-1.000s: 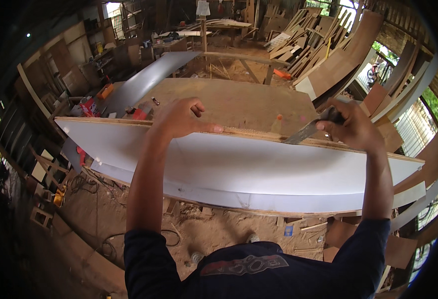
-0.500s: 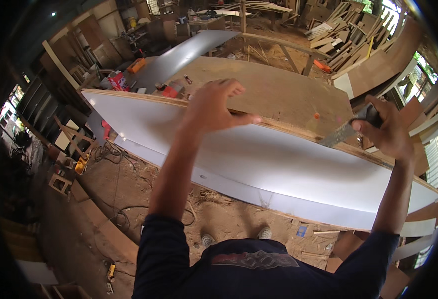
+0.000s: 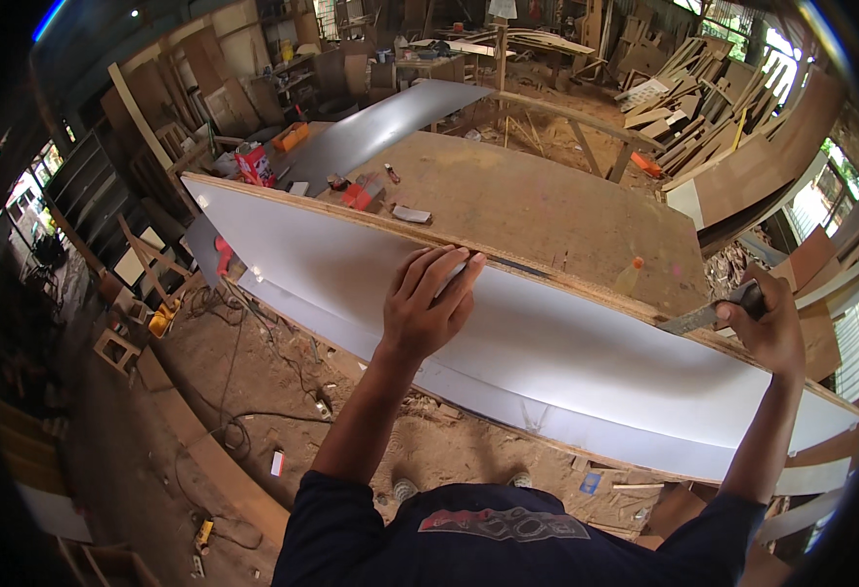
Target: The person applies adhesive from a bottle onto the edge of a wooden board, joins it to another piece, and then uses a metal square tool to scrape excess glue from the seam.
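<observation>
Across the view in front of me stretches a long white-faced panel (image 3: 586, 328), its raw wooden edge uppermost. My left hand (image 3: 429, 298) is closed at that edge near the middle, fingers curled together. A pale sliver shows between those fingers, too small to name. From the fingertips a thin dark line (image 3: 522, 265) runs rightward along the edge. My right hand (image 3: 773, 323) grips a black-handled tool with a flat grey metal blade (image 3: 691, 320). The blade's end meets the panel's edge toward the right; its exact kind is unclear.
Behind the panel lies a brown tabletop (image 3: 547, 196) with a small pale block (image 3: 412, 213), a red item (image 3: 361, 194) and a bottle (image 3: 631, 275). A shiny sheet (image 3: 385, 125) lies beyond. Cables (image 3: 239, 430) cross the floor; scrap wood (image 3: 713, 108) is heaped at far right.
My left hand has gone from raised with fingers apart to closed at the panel's edge. The right hand still holds the bladed tool near the edge. The view has shifted slightly.
</observation>
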Motion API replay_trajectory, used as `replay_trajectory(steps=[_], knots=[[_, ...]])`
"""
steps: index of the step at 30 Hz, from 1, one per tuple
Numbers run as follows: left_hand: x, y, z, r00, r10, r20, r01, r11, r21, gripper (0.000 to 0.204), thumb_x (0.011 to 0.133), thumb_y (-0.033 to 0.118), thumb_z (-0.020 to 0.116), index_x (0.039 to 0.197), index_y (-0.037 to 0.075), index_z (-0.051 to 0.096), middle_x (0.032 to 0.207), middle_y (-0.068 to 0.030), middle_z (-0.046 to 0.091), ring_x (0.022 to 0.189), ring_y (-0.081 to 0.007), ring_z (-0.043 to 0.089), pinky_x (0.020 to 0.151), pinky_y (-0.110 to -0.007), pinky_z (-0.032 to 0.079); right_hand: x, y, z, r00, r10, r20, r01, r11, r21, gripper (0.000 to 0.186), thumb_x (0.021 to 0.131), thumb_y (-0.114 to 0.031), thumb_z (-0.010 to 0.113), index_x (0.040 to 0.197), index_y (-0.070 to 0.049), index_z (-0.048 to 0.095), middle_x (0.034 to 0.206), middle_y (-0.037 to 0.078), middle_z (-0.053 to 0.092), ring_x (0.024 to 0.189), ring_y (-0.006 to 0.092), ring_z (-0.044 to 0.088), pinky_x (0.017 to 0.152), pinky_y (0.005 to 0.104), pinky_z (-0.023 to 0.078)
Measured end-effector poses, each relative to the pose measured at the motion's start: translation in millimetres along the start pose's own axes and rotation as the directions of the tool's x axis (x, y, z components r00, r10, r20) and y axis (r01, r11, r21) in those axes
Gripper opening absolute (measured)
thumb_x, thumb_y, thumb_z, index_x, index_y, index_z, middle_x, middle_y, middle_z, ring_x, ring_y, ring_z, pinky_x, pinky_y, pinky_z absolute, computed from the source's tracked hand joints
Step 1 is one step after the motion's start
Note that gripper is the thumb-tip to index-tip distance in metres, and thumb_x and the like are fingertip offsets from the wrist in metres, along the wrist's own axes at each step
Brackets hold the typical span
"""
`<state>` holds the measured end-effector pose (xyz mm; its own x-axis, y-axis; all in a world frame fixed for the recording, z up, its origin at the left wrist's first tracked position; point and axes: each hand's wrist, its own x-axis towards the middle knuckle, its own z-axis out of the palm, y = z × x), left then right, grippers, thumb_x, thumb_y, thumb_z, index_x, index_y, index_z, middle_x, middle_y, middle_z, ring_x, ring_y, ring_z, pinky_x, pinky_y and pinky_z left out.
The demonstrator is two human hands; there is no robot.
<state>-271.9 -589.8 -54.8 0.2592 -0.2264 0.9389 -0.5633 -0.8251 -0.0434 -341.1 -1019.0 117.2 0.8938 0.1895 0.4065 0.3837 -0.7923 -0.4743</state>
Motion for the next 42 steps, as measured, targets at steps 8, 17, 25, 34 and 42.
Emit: replay_trajectory(steps=[8,17,25,34,42], knots=[[5.9,4.5,1.5,0.999,-0.043,-0.011,0.042,0.994,-0.101,0.028,0.079,0.012,0.082,0.107,0.010,0.076,0.109,-0.0082,0.070,0.103,-0.0278,0.067,0.096,-0.045,0.050,-21.9,13.0,3.2,0.989,-0.127,-0.070,0.123,0.990,-0.062,0.045,0.087,-0.033,0.088,0.080,-0.005,0.054,0.056,-0.003,0.042,0.054,0.0049,0.035,0.047,0.0286,0.029],[94.4,38.5,8.3,0.969,0.009,0.247,0.052,0.969,-0.240,0.043,0.083,0.037,0.081,0.111,0.006,0.070,0.112,-0.0154,0.070,0.103,-0.0369,0.066,0.086,-0.046,0.051,-37.0,20.0,-9.2,0.994,0.029,0.102,-0.052,0.973,0.226,0.049,0.093,-0.046,0.080,0.095,0.000,0.066,0.063,0.000,0.061,0.057,0.0069,0.060,0.051,0.0248,0.047],[89.1,41.4,12.1,0.828,-0.081,0.554,0.182,0.975,-0.131,0.063,0.093,0.065,0.065,0.107,0.003,0.073,0.089,-0.0157,0.074,0.083,-0.0359,0.073,0.075,-0.047,0.055,-32.5,-7.9,-21.9,0.967,0.118,0.227,-0.149,0.981,0.121,0.043,0.102,-0.042,0.069,0.113,0.000,0.069,0.068,0.005,0.064,0.059,0.0123,0.062,0.055,0.0300,0.049],[89.5,39.1,11.2,0.804,-0.136,0.579,0.238,0.966,-0.105,0.059,0.092,0.062,0.068,0.106,0.006,0.076,0.093,-0.0137,0.077,0.081,-0.0335,0.073,0.077,-0.044,0.055,14.8,-55.4,-19.2,0.920,-0.150,0.362,0.220,0.963,-0.159,0.044,0.103,-0.046,0.064,0.110,-0.002,0.067,0.071,0.014,0.060,0.064,0.0258,0.059,0.062,0.0396,0.045],[91.6,37.5,11.6,0.753,-0.177,0.634,0.290,0.954,-0.078,0.078,0.087,0.077,0.063,0.099,0.000,0.074,0.078,-0.0179,0.073,0.077,-0.0356,0.073,0.072,-0.048,0.056,12.9,-48.8,-44.5,0.899,-0.147,0.413,0.191,0.979,-0.067,0.045,0.104,-0.045,0.064,0.116,-0.001,0.068,0.074,0.015,0.063,0.062,0.0265,0.058,0.061,0.0406,0.045]])
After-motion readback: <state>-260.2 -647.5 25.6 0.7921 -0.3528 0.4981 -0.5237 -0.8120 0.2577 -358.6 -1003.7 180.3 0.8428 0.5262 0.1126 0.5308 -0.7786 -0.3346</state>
